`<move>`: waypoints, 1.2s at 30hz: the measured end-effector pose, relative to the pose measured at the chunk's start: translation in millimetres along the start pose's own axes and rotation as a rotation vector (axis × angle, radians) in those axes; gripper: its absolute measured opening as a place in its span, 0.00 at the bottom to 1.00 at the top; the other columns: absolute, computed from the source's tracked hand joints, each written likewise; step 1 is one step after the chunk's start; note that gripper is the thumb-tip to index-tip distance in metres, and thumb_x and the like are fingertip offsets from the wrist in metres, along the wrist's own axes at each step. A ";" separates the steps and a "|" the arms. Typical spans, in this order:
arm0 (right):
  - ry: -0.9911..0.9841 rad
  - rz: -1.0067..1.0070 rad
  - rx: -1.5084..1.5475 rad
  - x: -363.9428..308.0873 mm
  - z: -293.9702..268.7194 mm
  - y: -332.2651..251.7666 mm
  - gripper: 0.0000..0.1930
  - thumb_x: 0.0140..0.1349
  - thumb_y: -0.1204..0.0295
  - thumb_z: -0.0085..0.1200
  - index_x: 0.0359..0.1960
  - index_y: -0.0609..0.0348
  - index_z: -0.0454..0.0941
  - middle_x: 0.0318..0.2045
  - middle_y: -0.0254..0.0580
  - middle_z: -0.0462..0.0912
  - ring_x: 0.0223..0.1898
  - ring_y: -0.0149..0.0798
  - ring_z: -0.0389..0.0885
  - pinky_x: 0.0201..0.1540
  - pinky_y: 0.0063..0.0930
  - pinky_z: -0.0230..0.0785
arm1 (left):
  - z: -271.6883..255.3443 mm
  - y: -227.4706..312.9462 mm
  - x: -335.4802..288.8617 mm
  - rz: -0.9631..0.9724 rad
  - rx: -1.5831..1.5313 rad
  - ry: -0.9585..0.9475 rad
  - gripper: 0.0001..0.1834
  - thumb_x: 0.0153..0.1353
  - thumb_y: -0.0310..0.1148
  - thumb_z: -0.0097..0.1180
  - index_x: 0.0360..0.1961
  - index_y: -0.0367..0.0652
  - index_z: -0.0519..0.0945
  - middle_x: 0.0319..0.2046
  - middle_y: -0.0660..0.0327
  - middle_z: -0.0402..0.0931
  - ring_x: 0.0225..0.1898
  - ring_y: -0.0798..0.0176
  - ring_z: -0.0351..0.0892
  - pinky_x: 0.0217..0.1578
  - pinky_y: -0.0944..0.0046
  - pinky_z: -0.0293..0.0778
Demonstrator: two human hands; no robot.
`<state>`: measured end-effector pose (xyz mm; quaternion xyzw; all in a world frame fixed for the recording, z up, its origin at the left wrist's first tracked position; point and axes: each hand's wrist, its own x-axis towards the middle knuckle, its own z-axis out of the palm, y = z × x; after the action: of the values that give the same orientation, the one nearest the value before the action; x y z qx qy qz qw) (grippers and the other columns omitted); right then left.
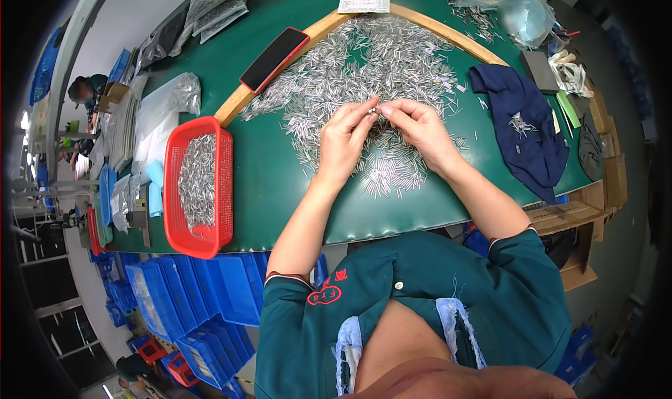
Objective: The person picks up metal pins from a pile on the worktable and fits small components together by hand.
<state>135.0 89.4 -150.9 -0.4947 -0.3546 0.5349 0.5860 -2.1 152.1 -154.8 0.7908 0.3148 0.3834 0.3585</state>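
Over a wide heap of small silvery metal pins (315, 94), my left hand (343, 140) and my right hand (425, 134) meet with fingertips pinched together. Between them sits a small silvery metal piece (373, 110). Both hands appear to grip it, though the fingers partly cover it and its exact shape is too small to make out. Loose pins lie under and around both hands on the green tabletop (280, 210). To the left, a red plastic basket (225, 189) holds many similar pins.
Wooden strips (448, 35) form an angled border behind the heap. A black-faced phone with a red edge (274, 59) rests on the left strip. Paper slips (364, 1) lie at the corner. Navy cloth (514, 112) with some pins is at right; blue bins (234, 287) stand below the table.
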 end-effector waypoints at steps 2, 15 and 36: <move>-0.005 -0.024 -0.016 0.9 -0.4 1.7 0.09 0.58 0.67 0.49 0.36 0.57 0.76 0.19 0.20 0.68 0.17 0.13 0.56 0.17 0.09 0.44 | 0.0 -3.8 0.4 -0.023 -0.093 -0.008 0.14 0.52 0.25 0.54 0.42 0.43 0.78 0.31 0.59 0.76 0.33 0.67 0.75 0.35 0.71 0.70; -0.025 -0.174 -0.101 2.3 -2.2 7.4 0.09 0.59 0.73 0.48 0.38 0.64 0.75 0.33 0.31 0.76 0.34 0.20 0.69 0.37 0.13 0.61 | -2.8 -2.0 0.9 -0.043 -0.157 -0.027 0.15 0.53 0.25 0.53 0.44 0.43 0.77 0.30 0.60 0.75 0.32 0.68 0.74 0.34 0.72 0.69; -0.170 0.379 0.491 8.3 -12.4 6.1 0.09 0.59 0.64 0.49 0.29 0.55 0.71 0.19 0.22 0.64 0.16 0.14 0.57 0.12 0.06 0.45 | 2.4 -4.0 -0.9 0.342 0.256 0.017 0.18 0.45 0.28 0.58 0.41 0.41 0.76 0.25 0.61 0.72 0.28 0.59 0.72 0.31 0.63 0.69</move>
<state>146.5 94.6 -160.9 -0.3494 -0.1642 0.7436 0.5459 -1.5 152.8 -159.4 0.8685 0.2254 0.4022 0.1821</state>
